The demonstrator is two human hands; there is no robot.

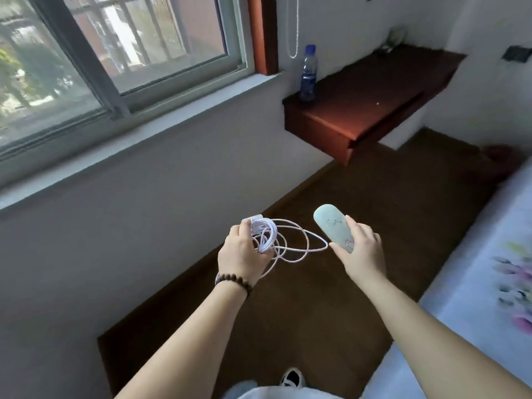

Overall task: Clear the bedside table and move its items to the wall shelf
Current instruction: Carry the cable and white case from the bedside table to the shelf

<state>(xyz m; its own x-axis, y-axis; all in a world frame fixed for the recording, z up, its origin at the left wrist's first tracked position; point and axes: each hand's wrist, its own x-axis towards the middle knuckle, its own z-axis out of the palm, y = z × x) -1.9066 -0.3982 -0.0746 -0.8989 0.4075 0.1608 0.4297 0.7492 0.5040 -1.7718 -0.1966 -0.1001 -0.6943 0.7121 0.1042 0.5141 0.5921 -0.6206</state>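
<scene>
My left hand [240,250] grips a bundled white charger cable [276,240] with its small plug block at the top; loose loops hang out to the right. My right hand [361,249] holds a pale green oval case [331,226], its far end pointing up and left. Both hands hover over the brown floor. Ahead and to the right, a reddish-brown wall shelf [374,102] juts from the white wall, well beyond both hands. A clear water bottle with a blue cap and label [308,73] stands upright on the shelf's left end.
A window with a grey sill [129,139] fills the left wall. A bed with a pale floral sheet [489,269] lies at the right. A small dark object [388,47] rests at the shelf's far end. My shoe [292,378] shows on the floor below.
</scene>
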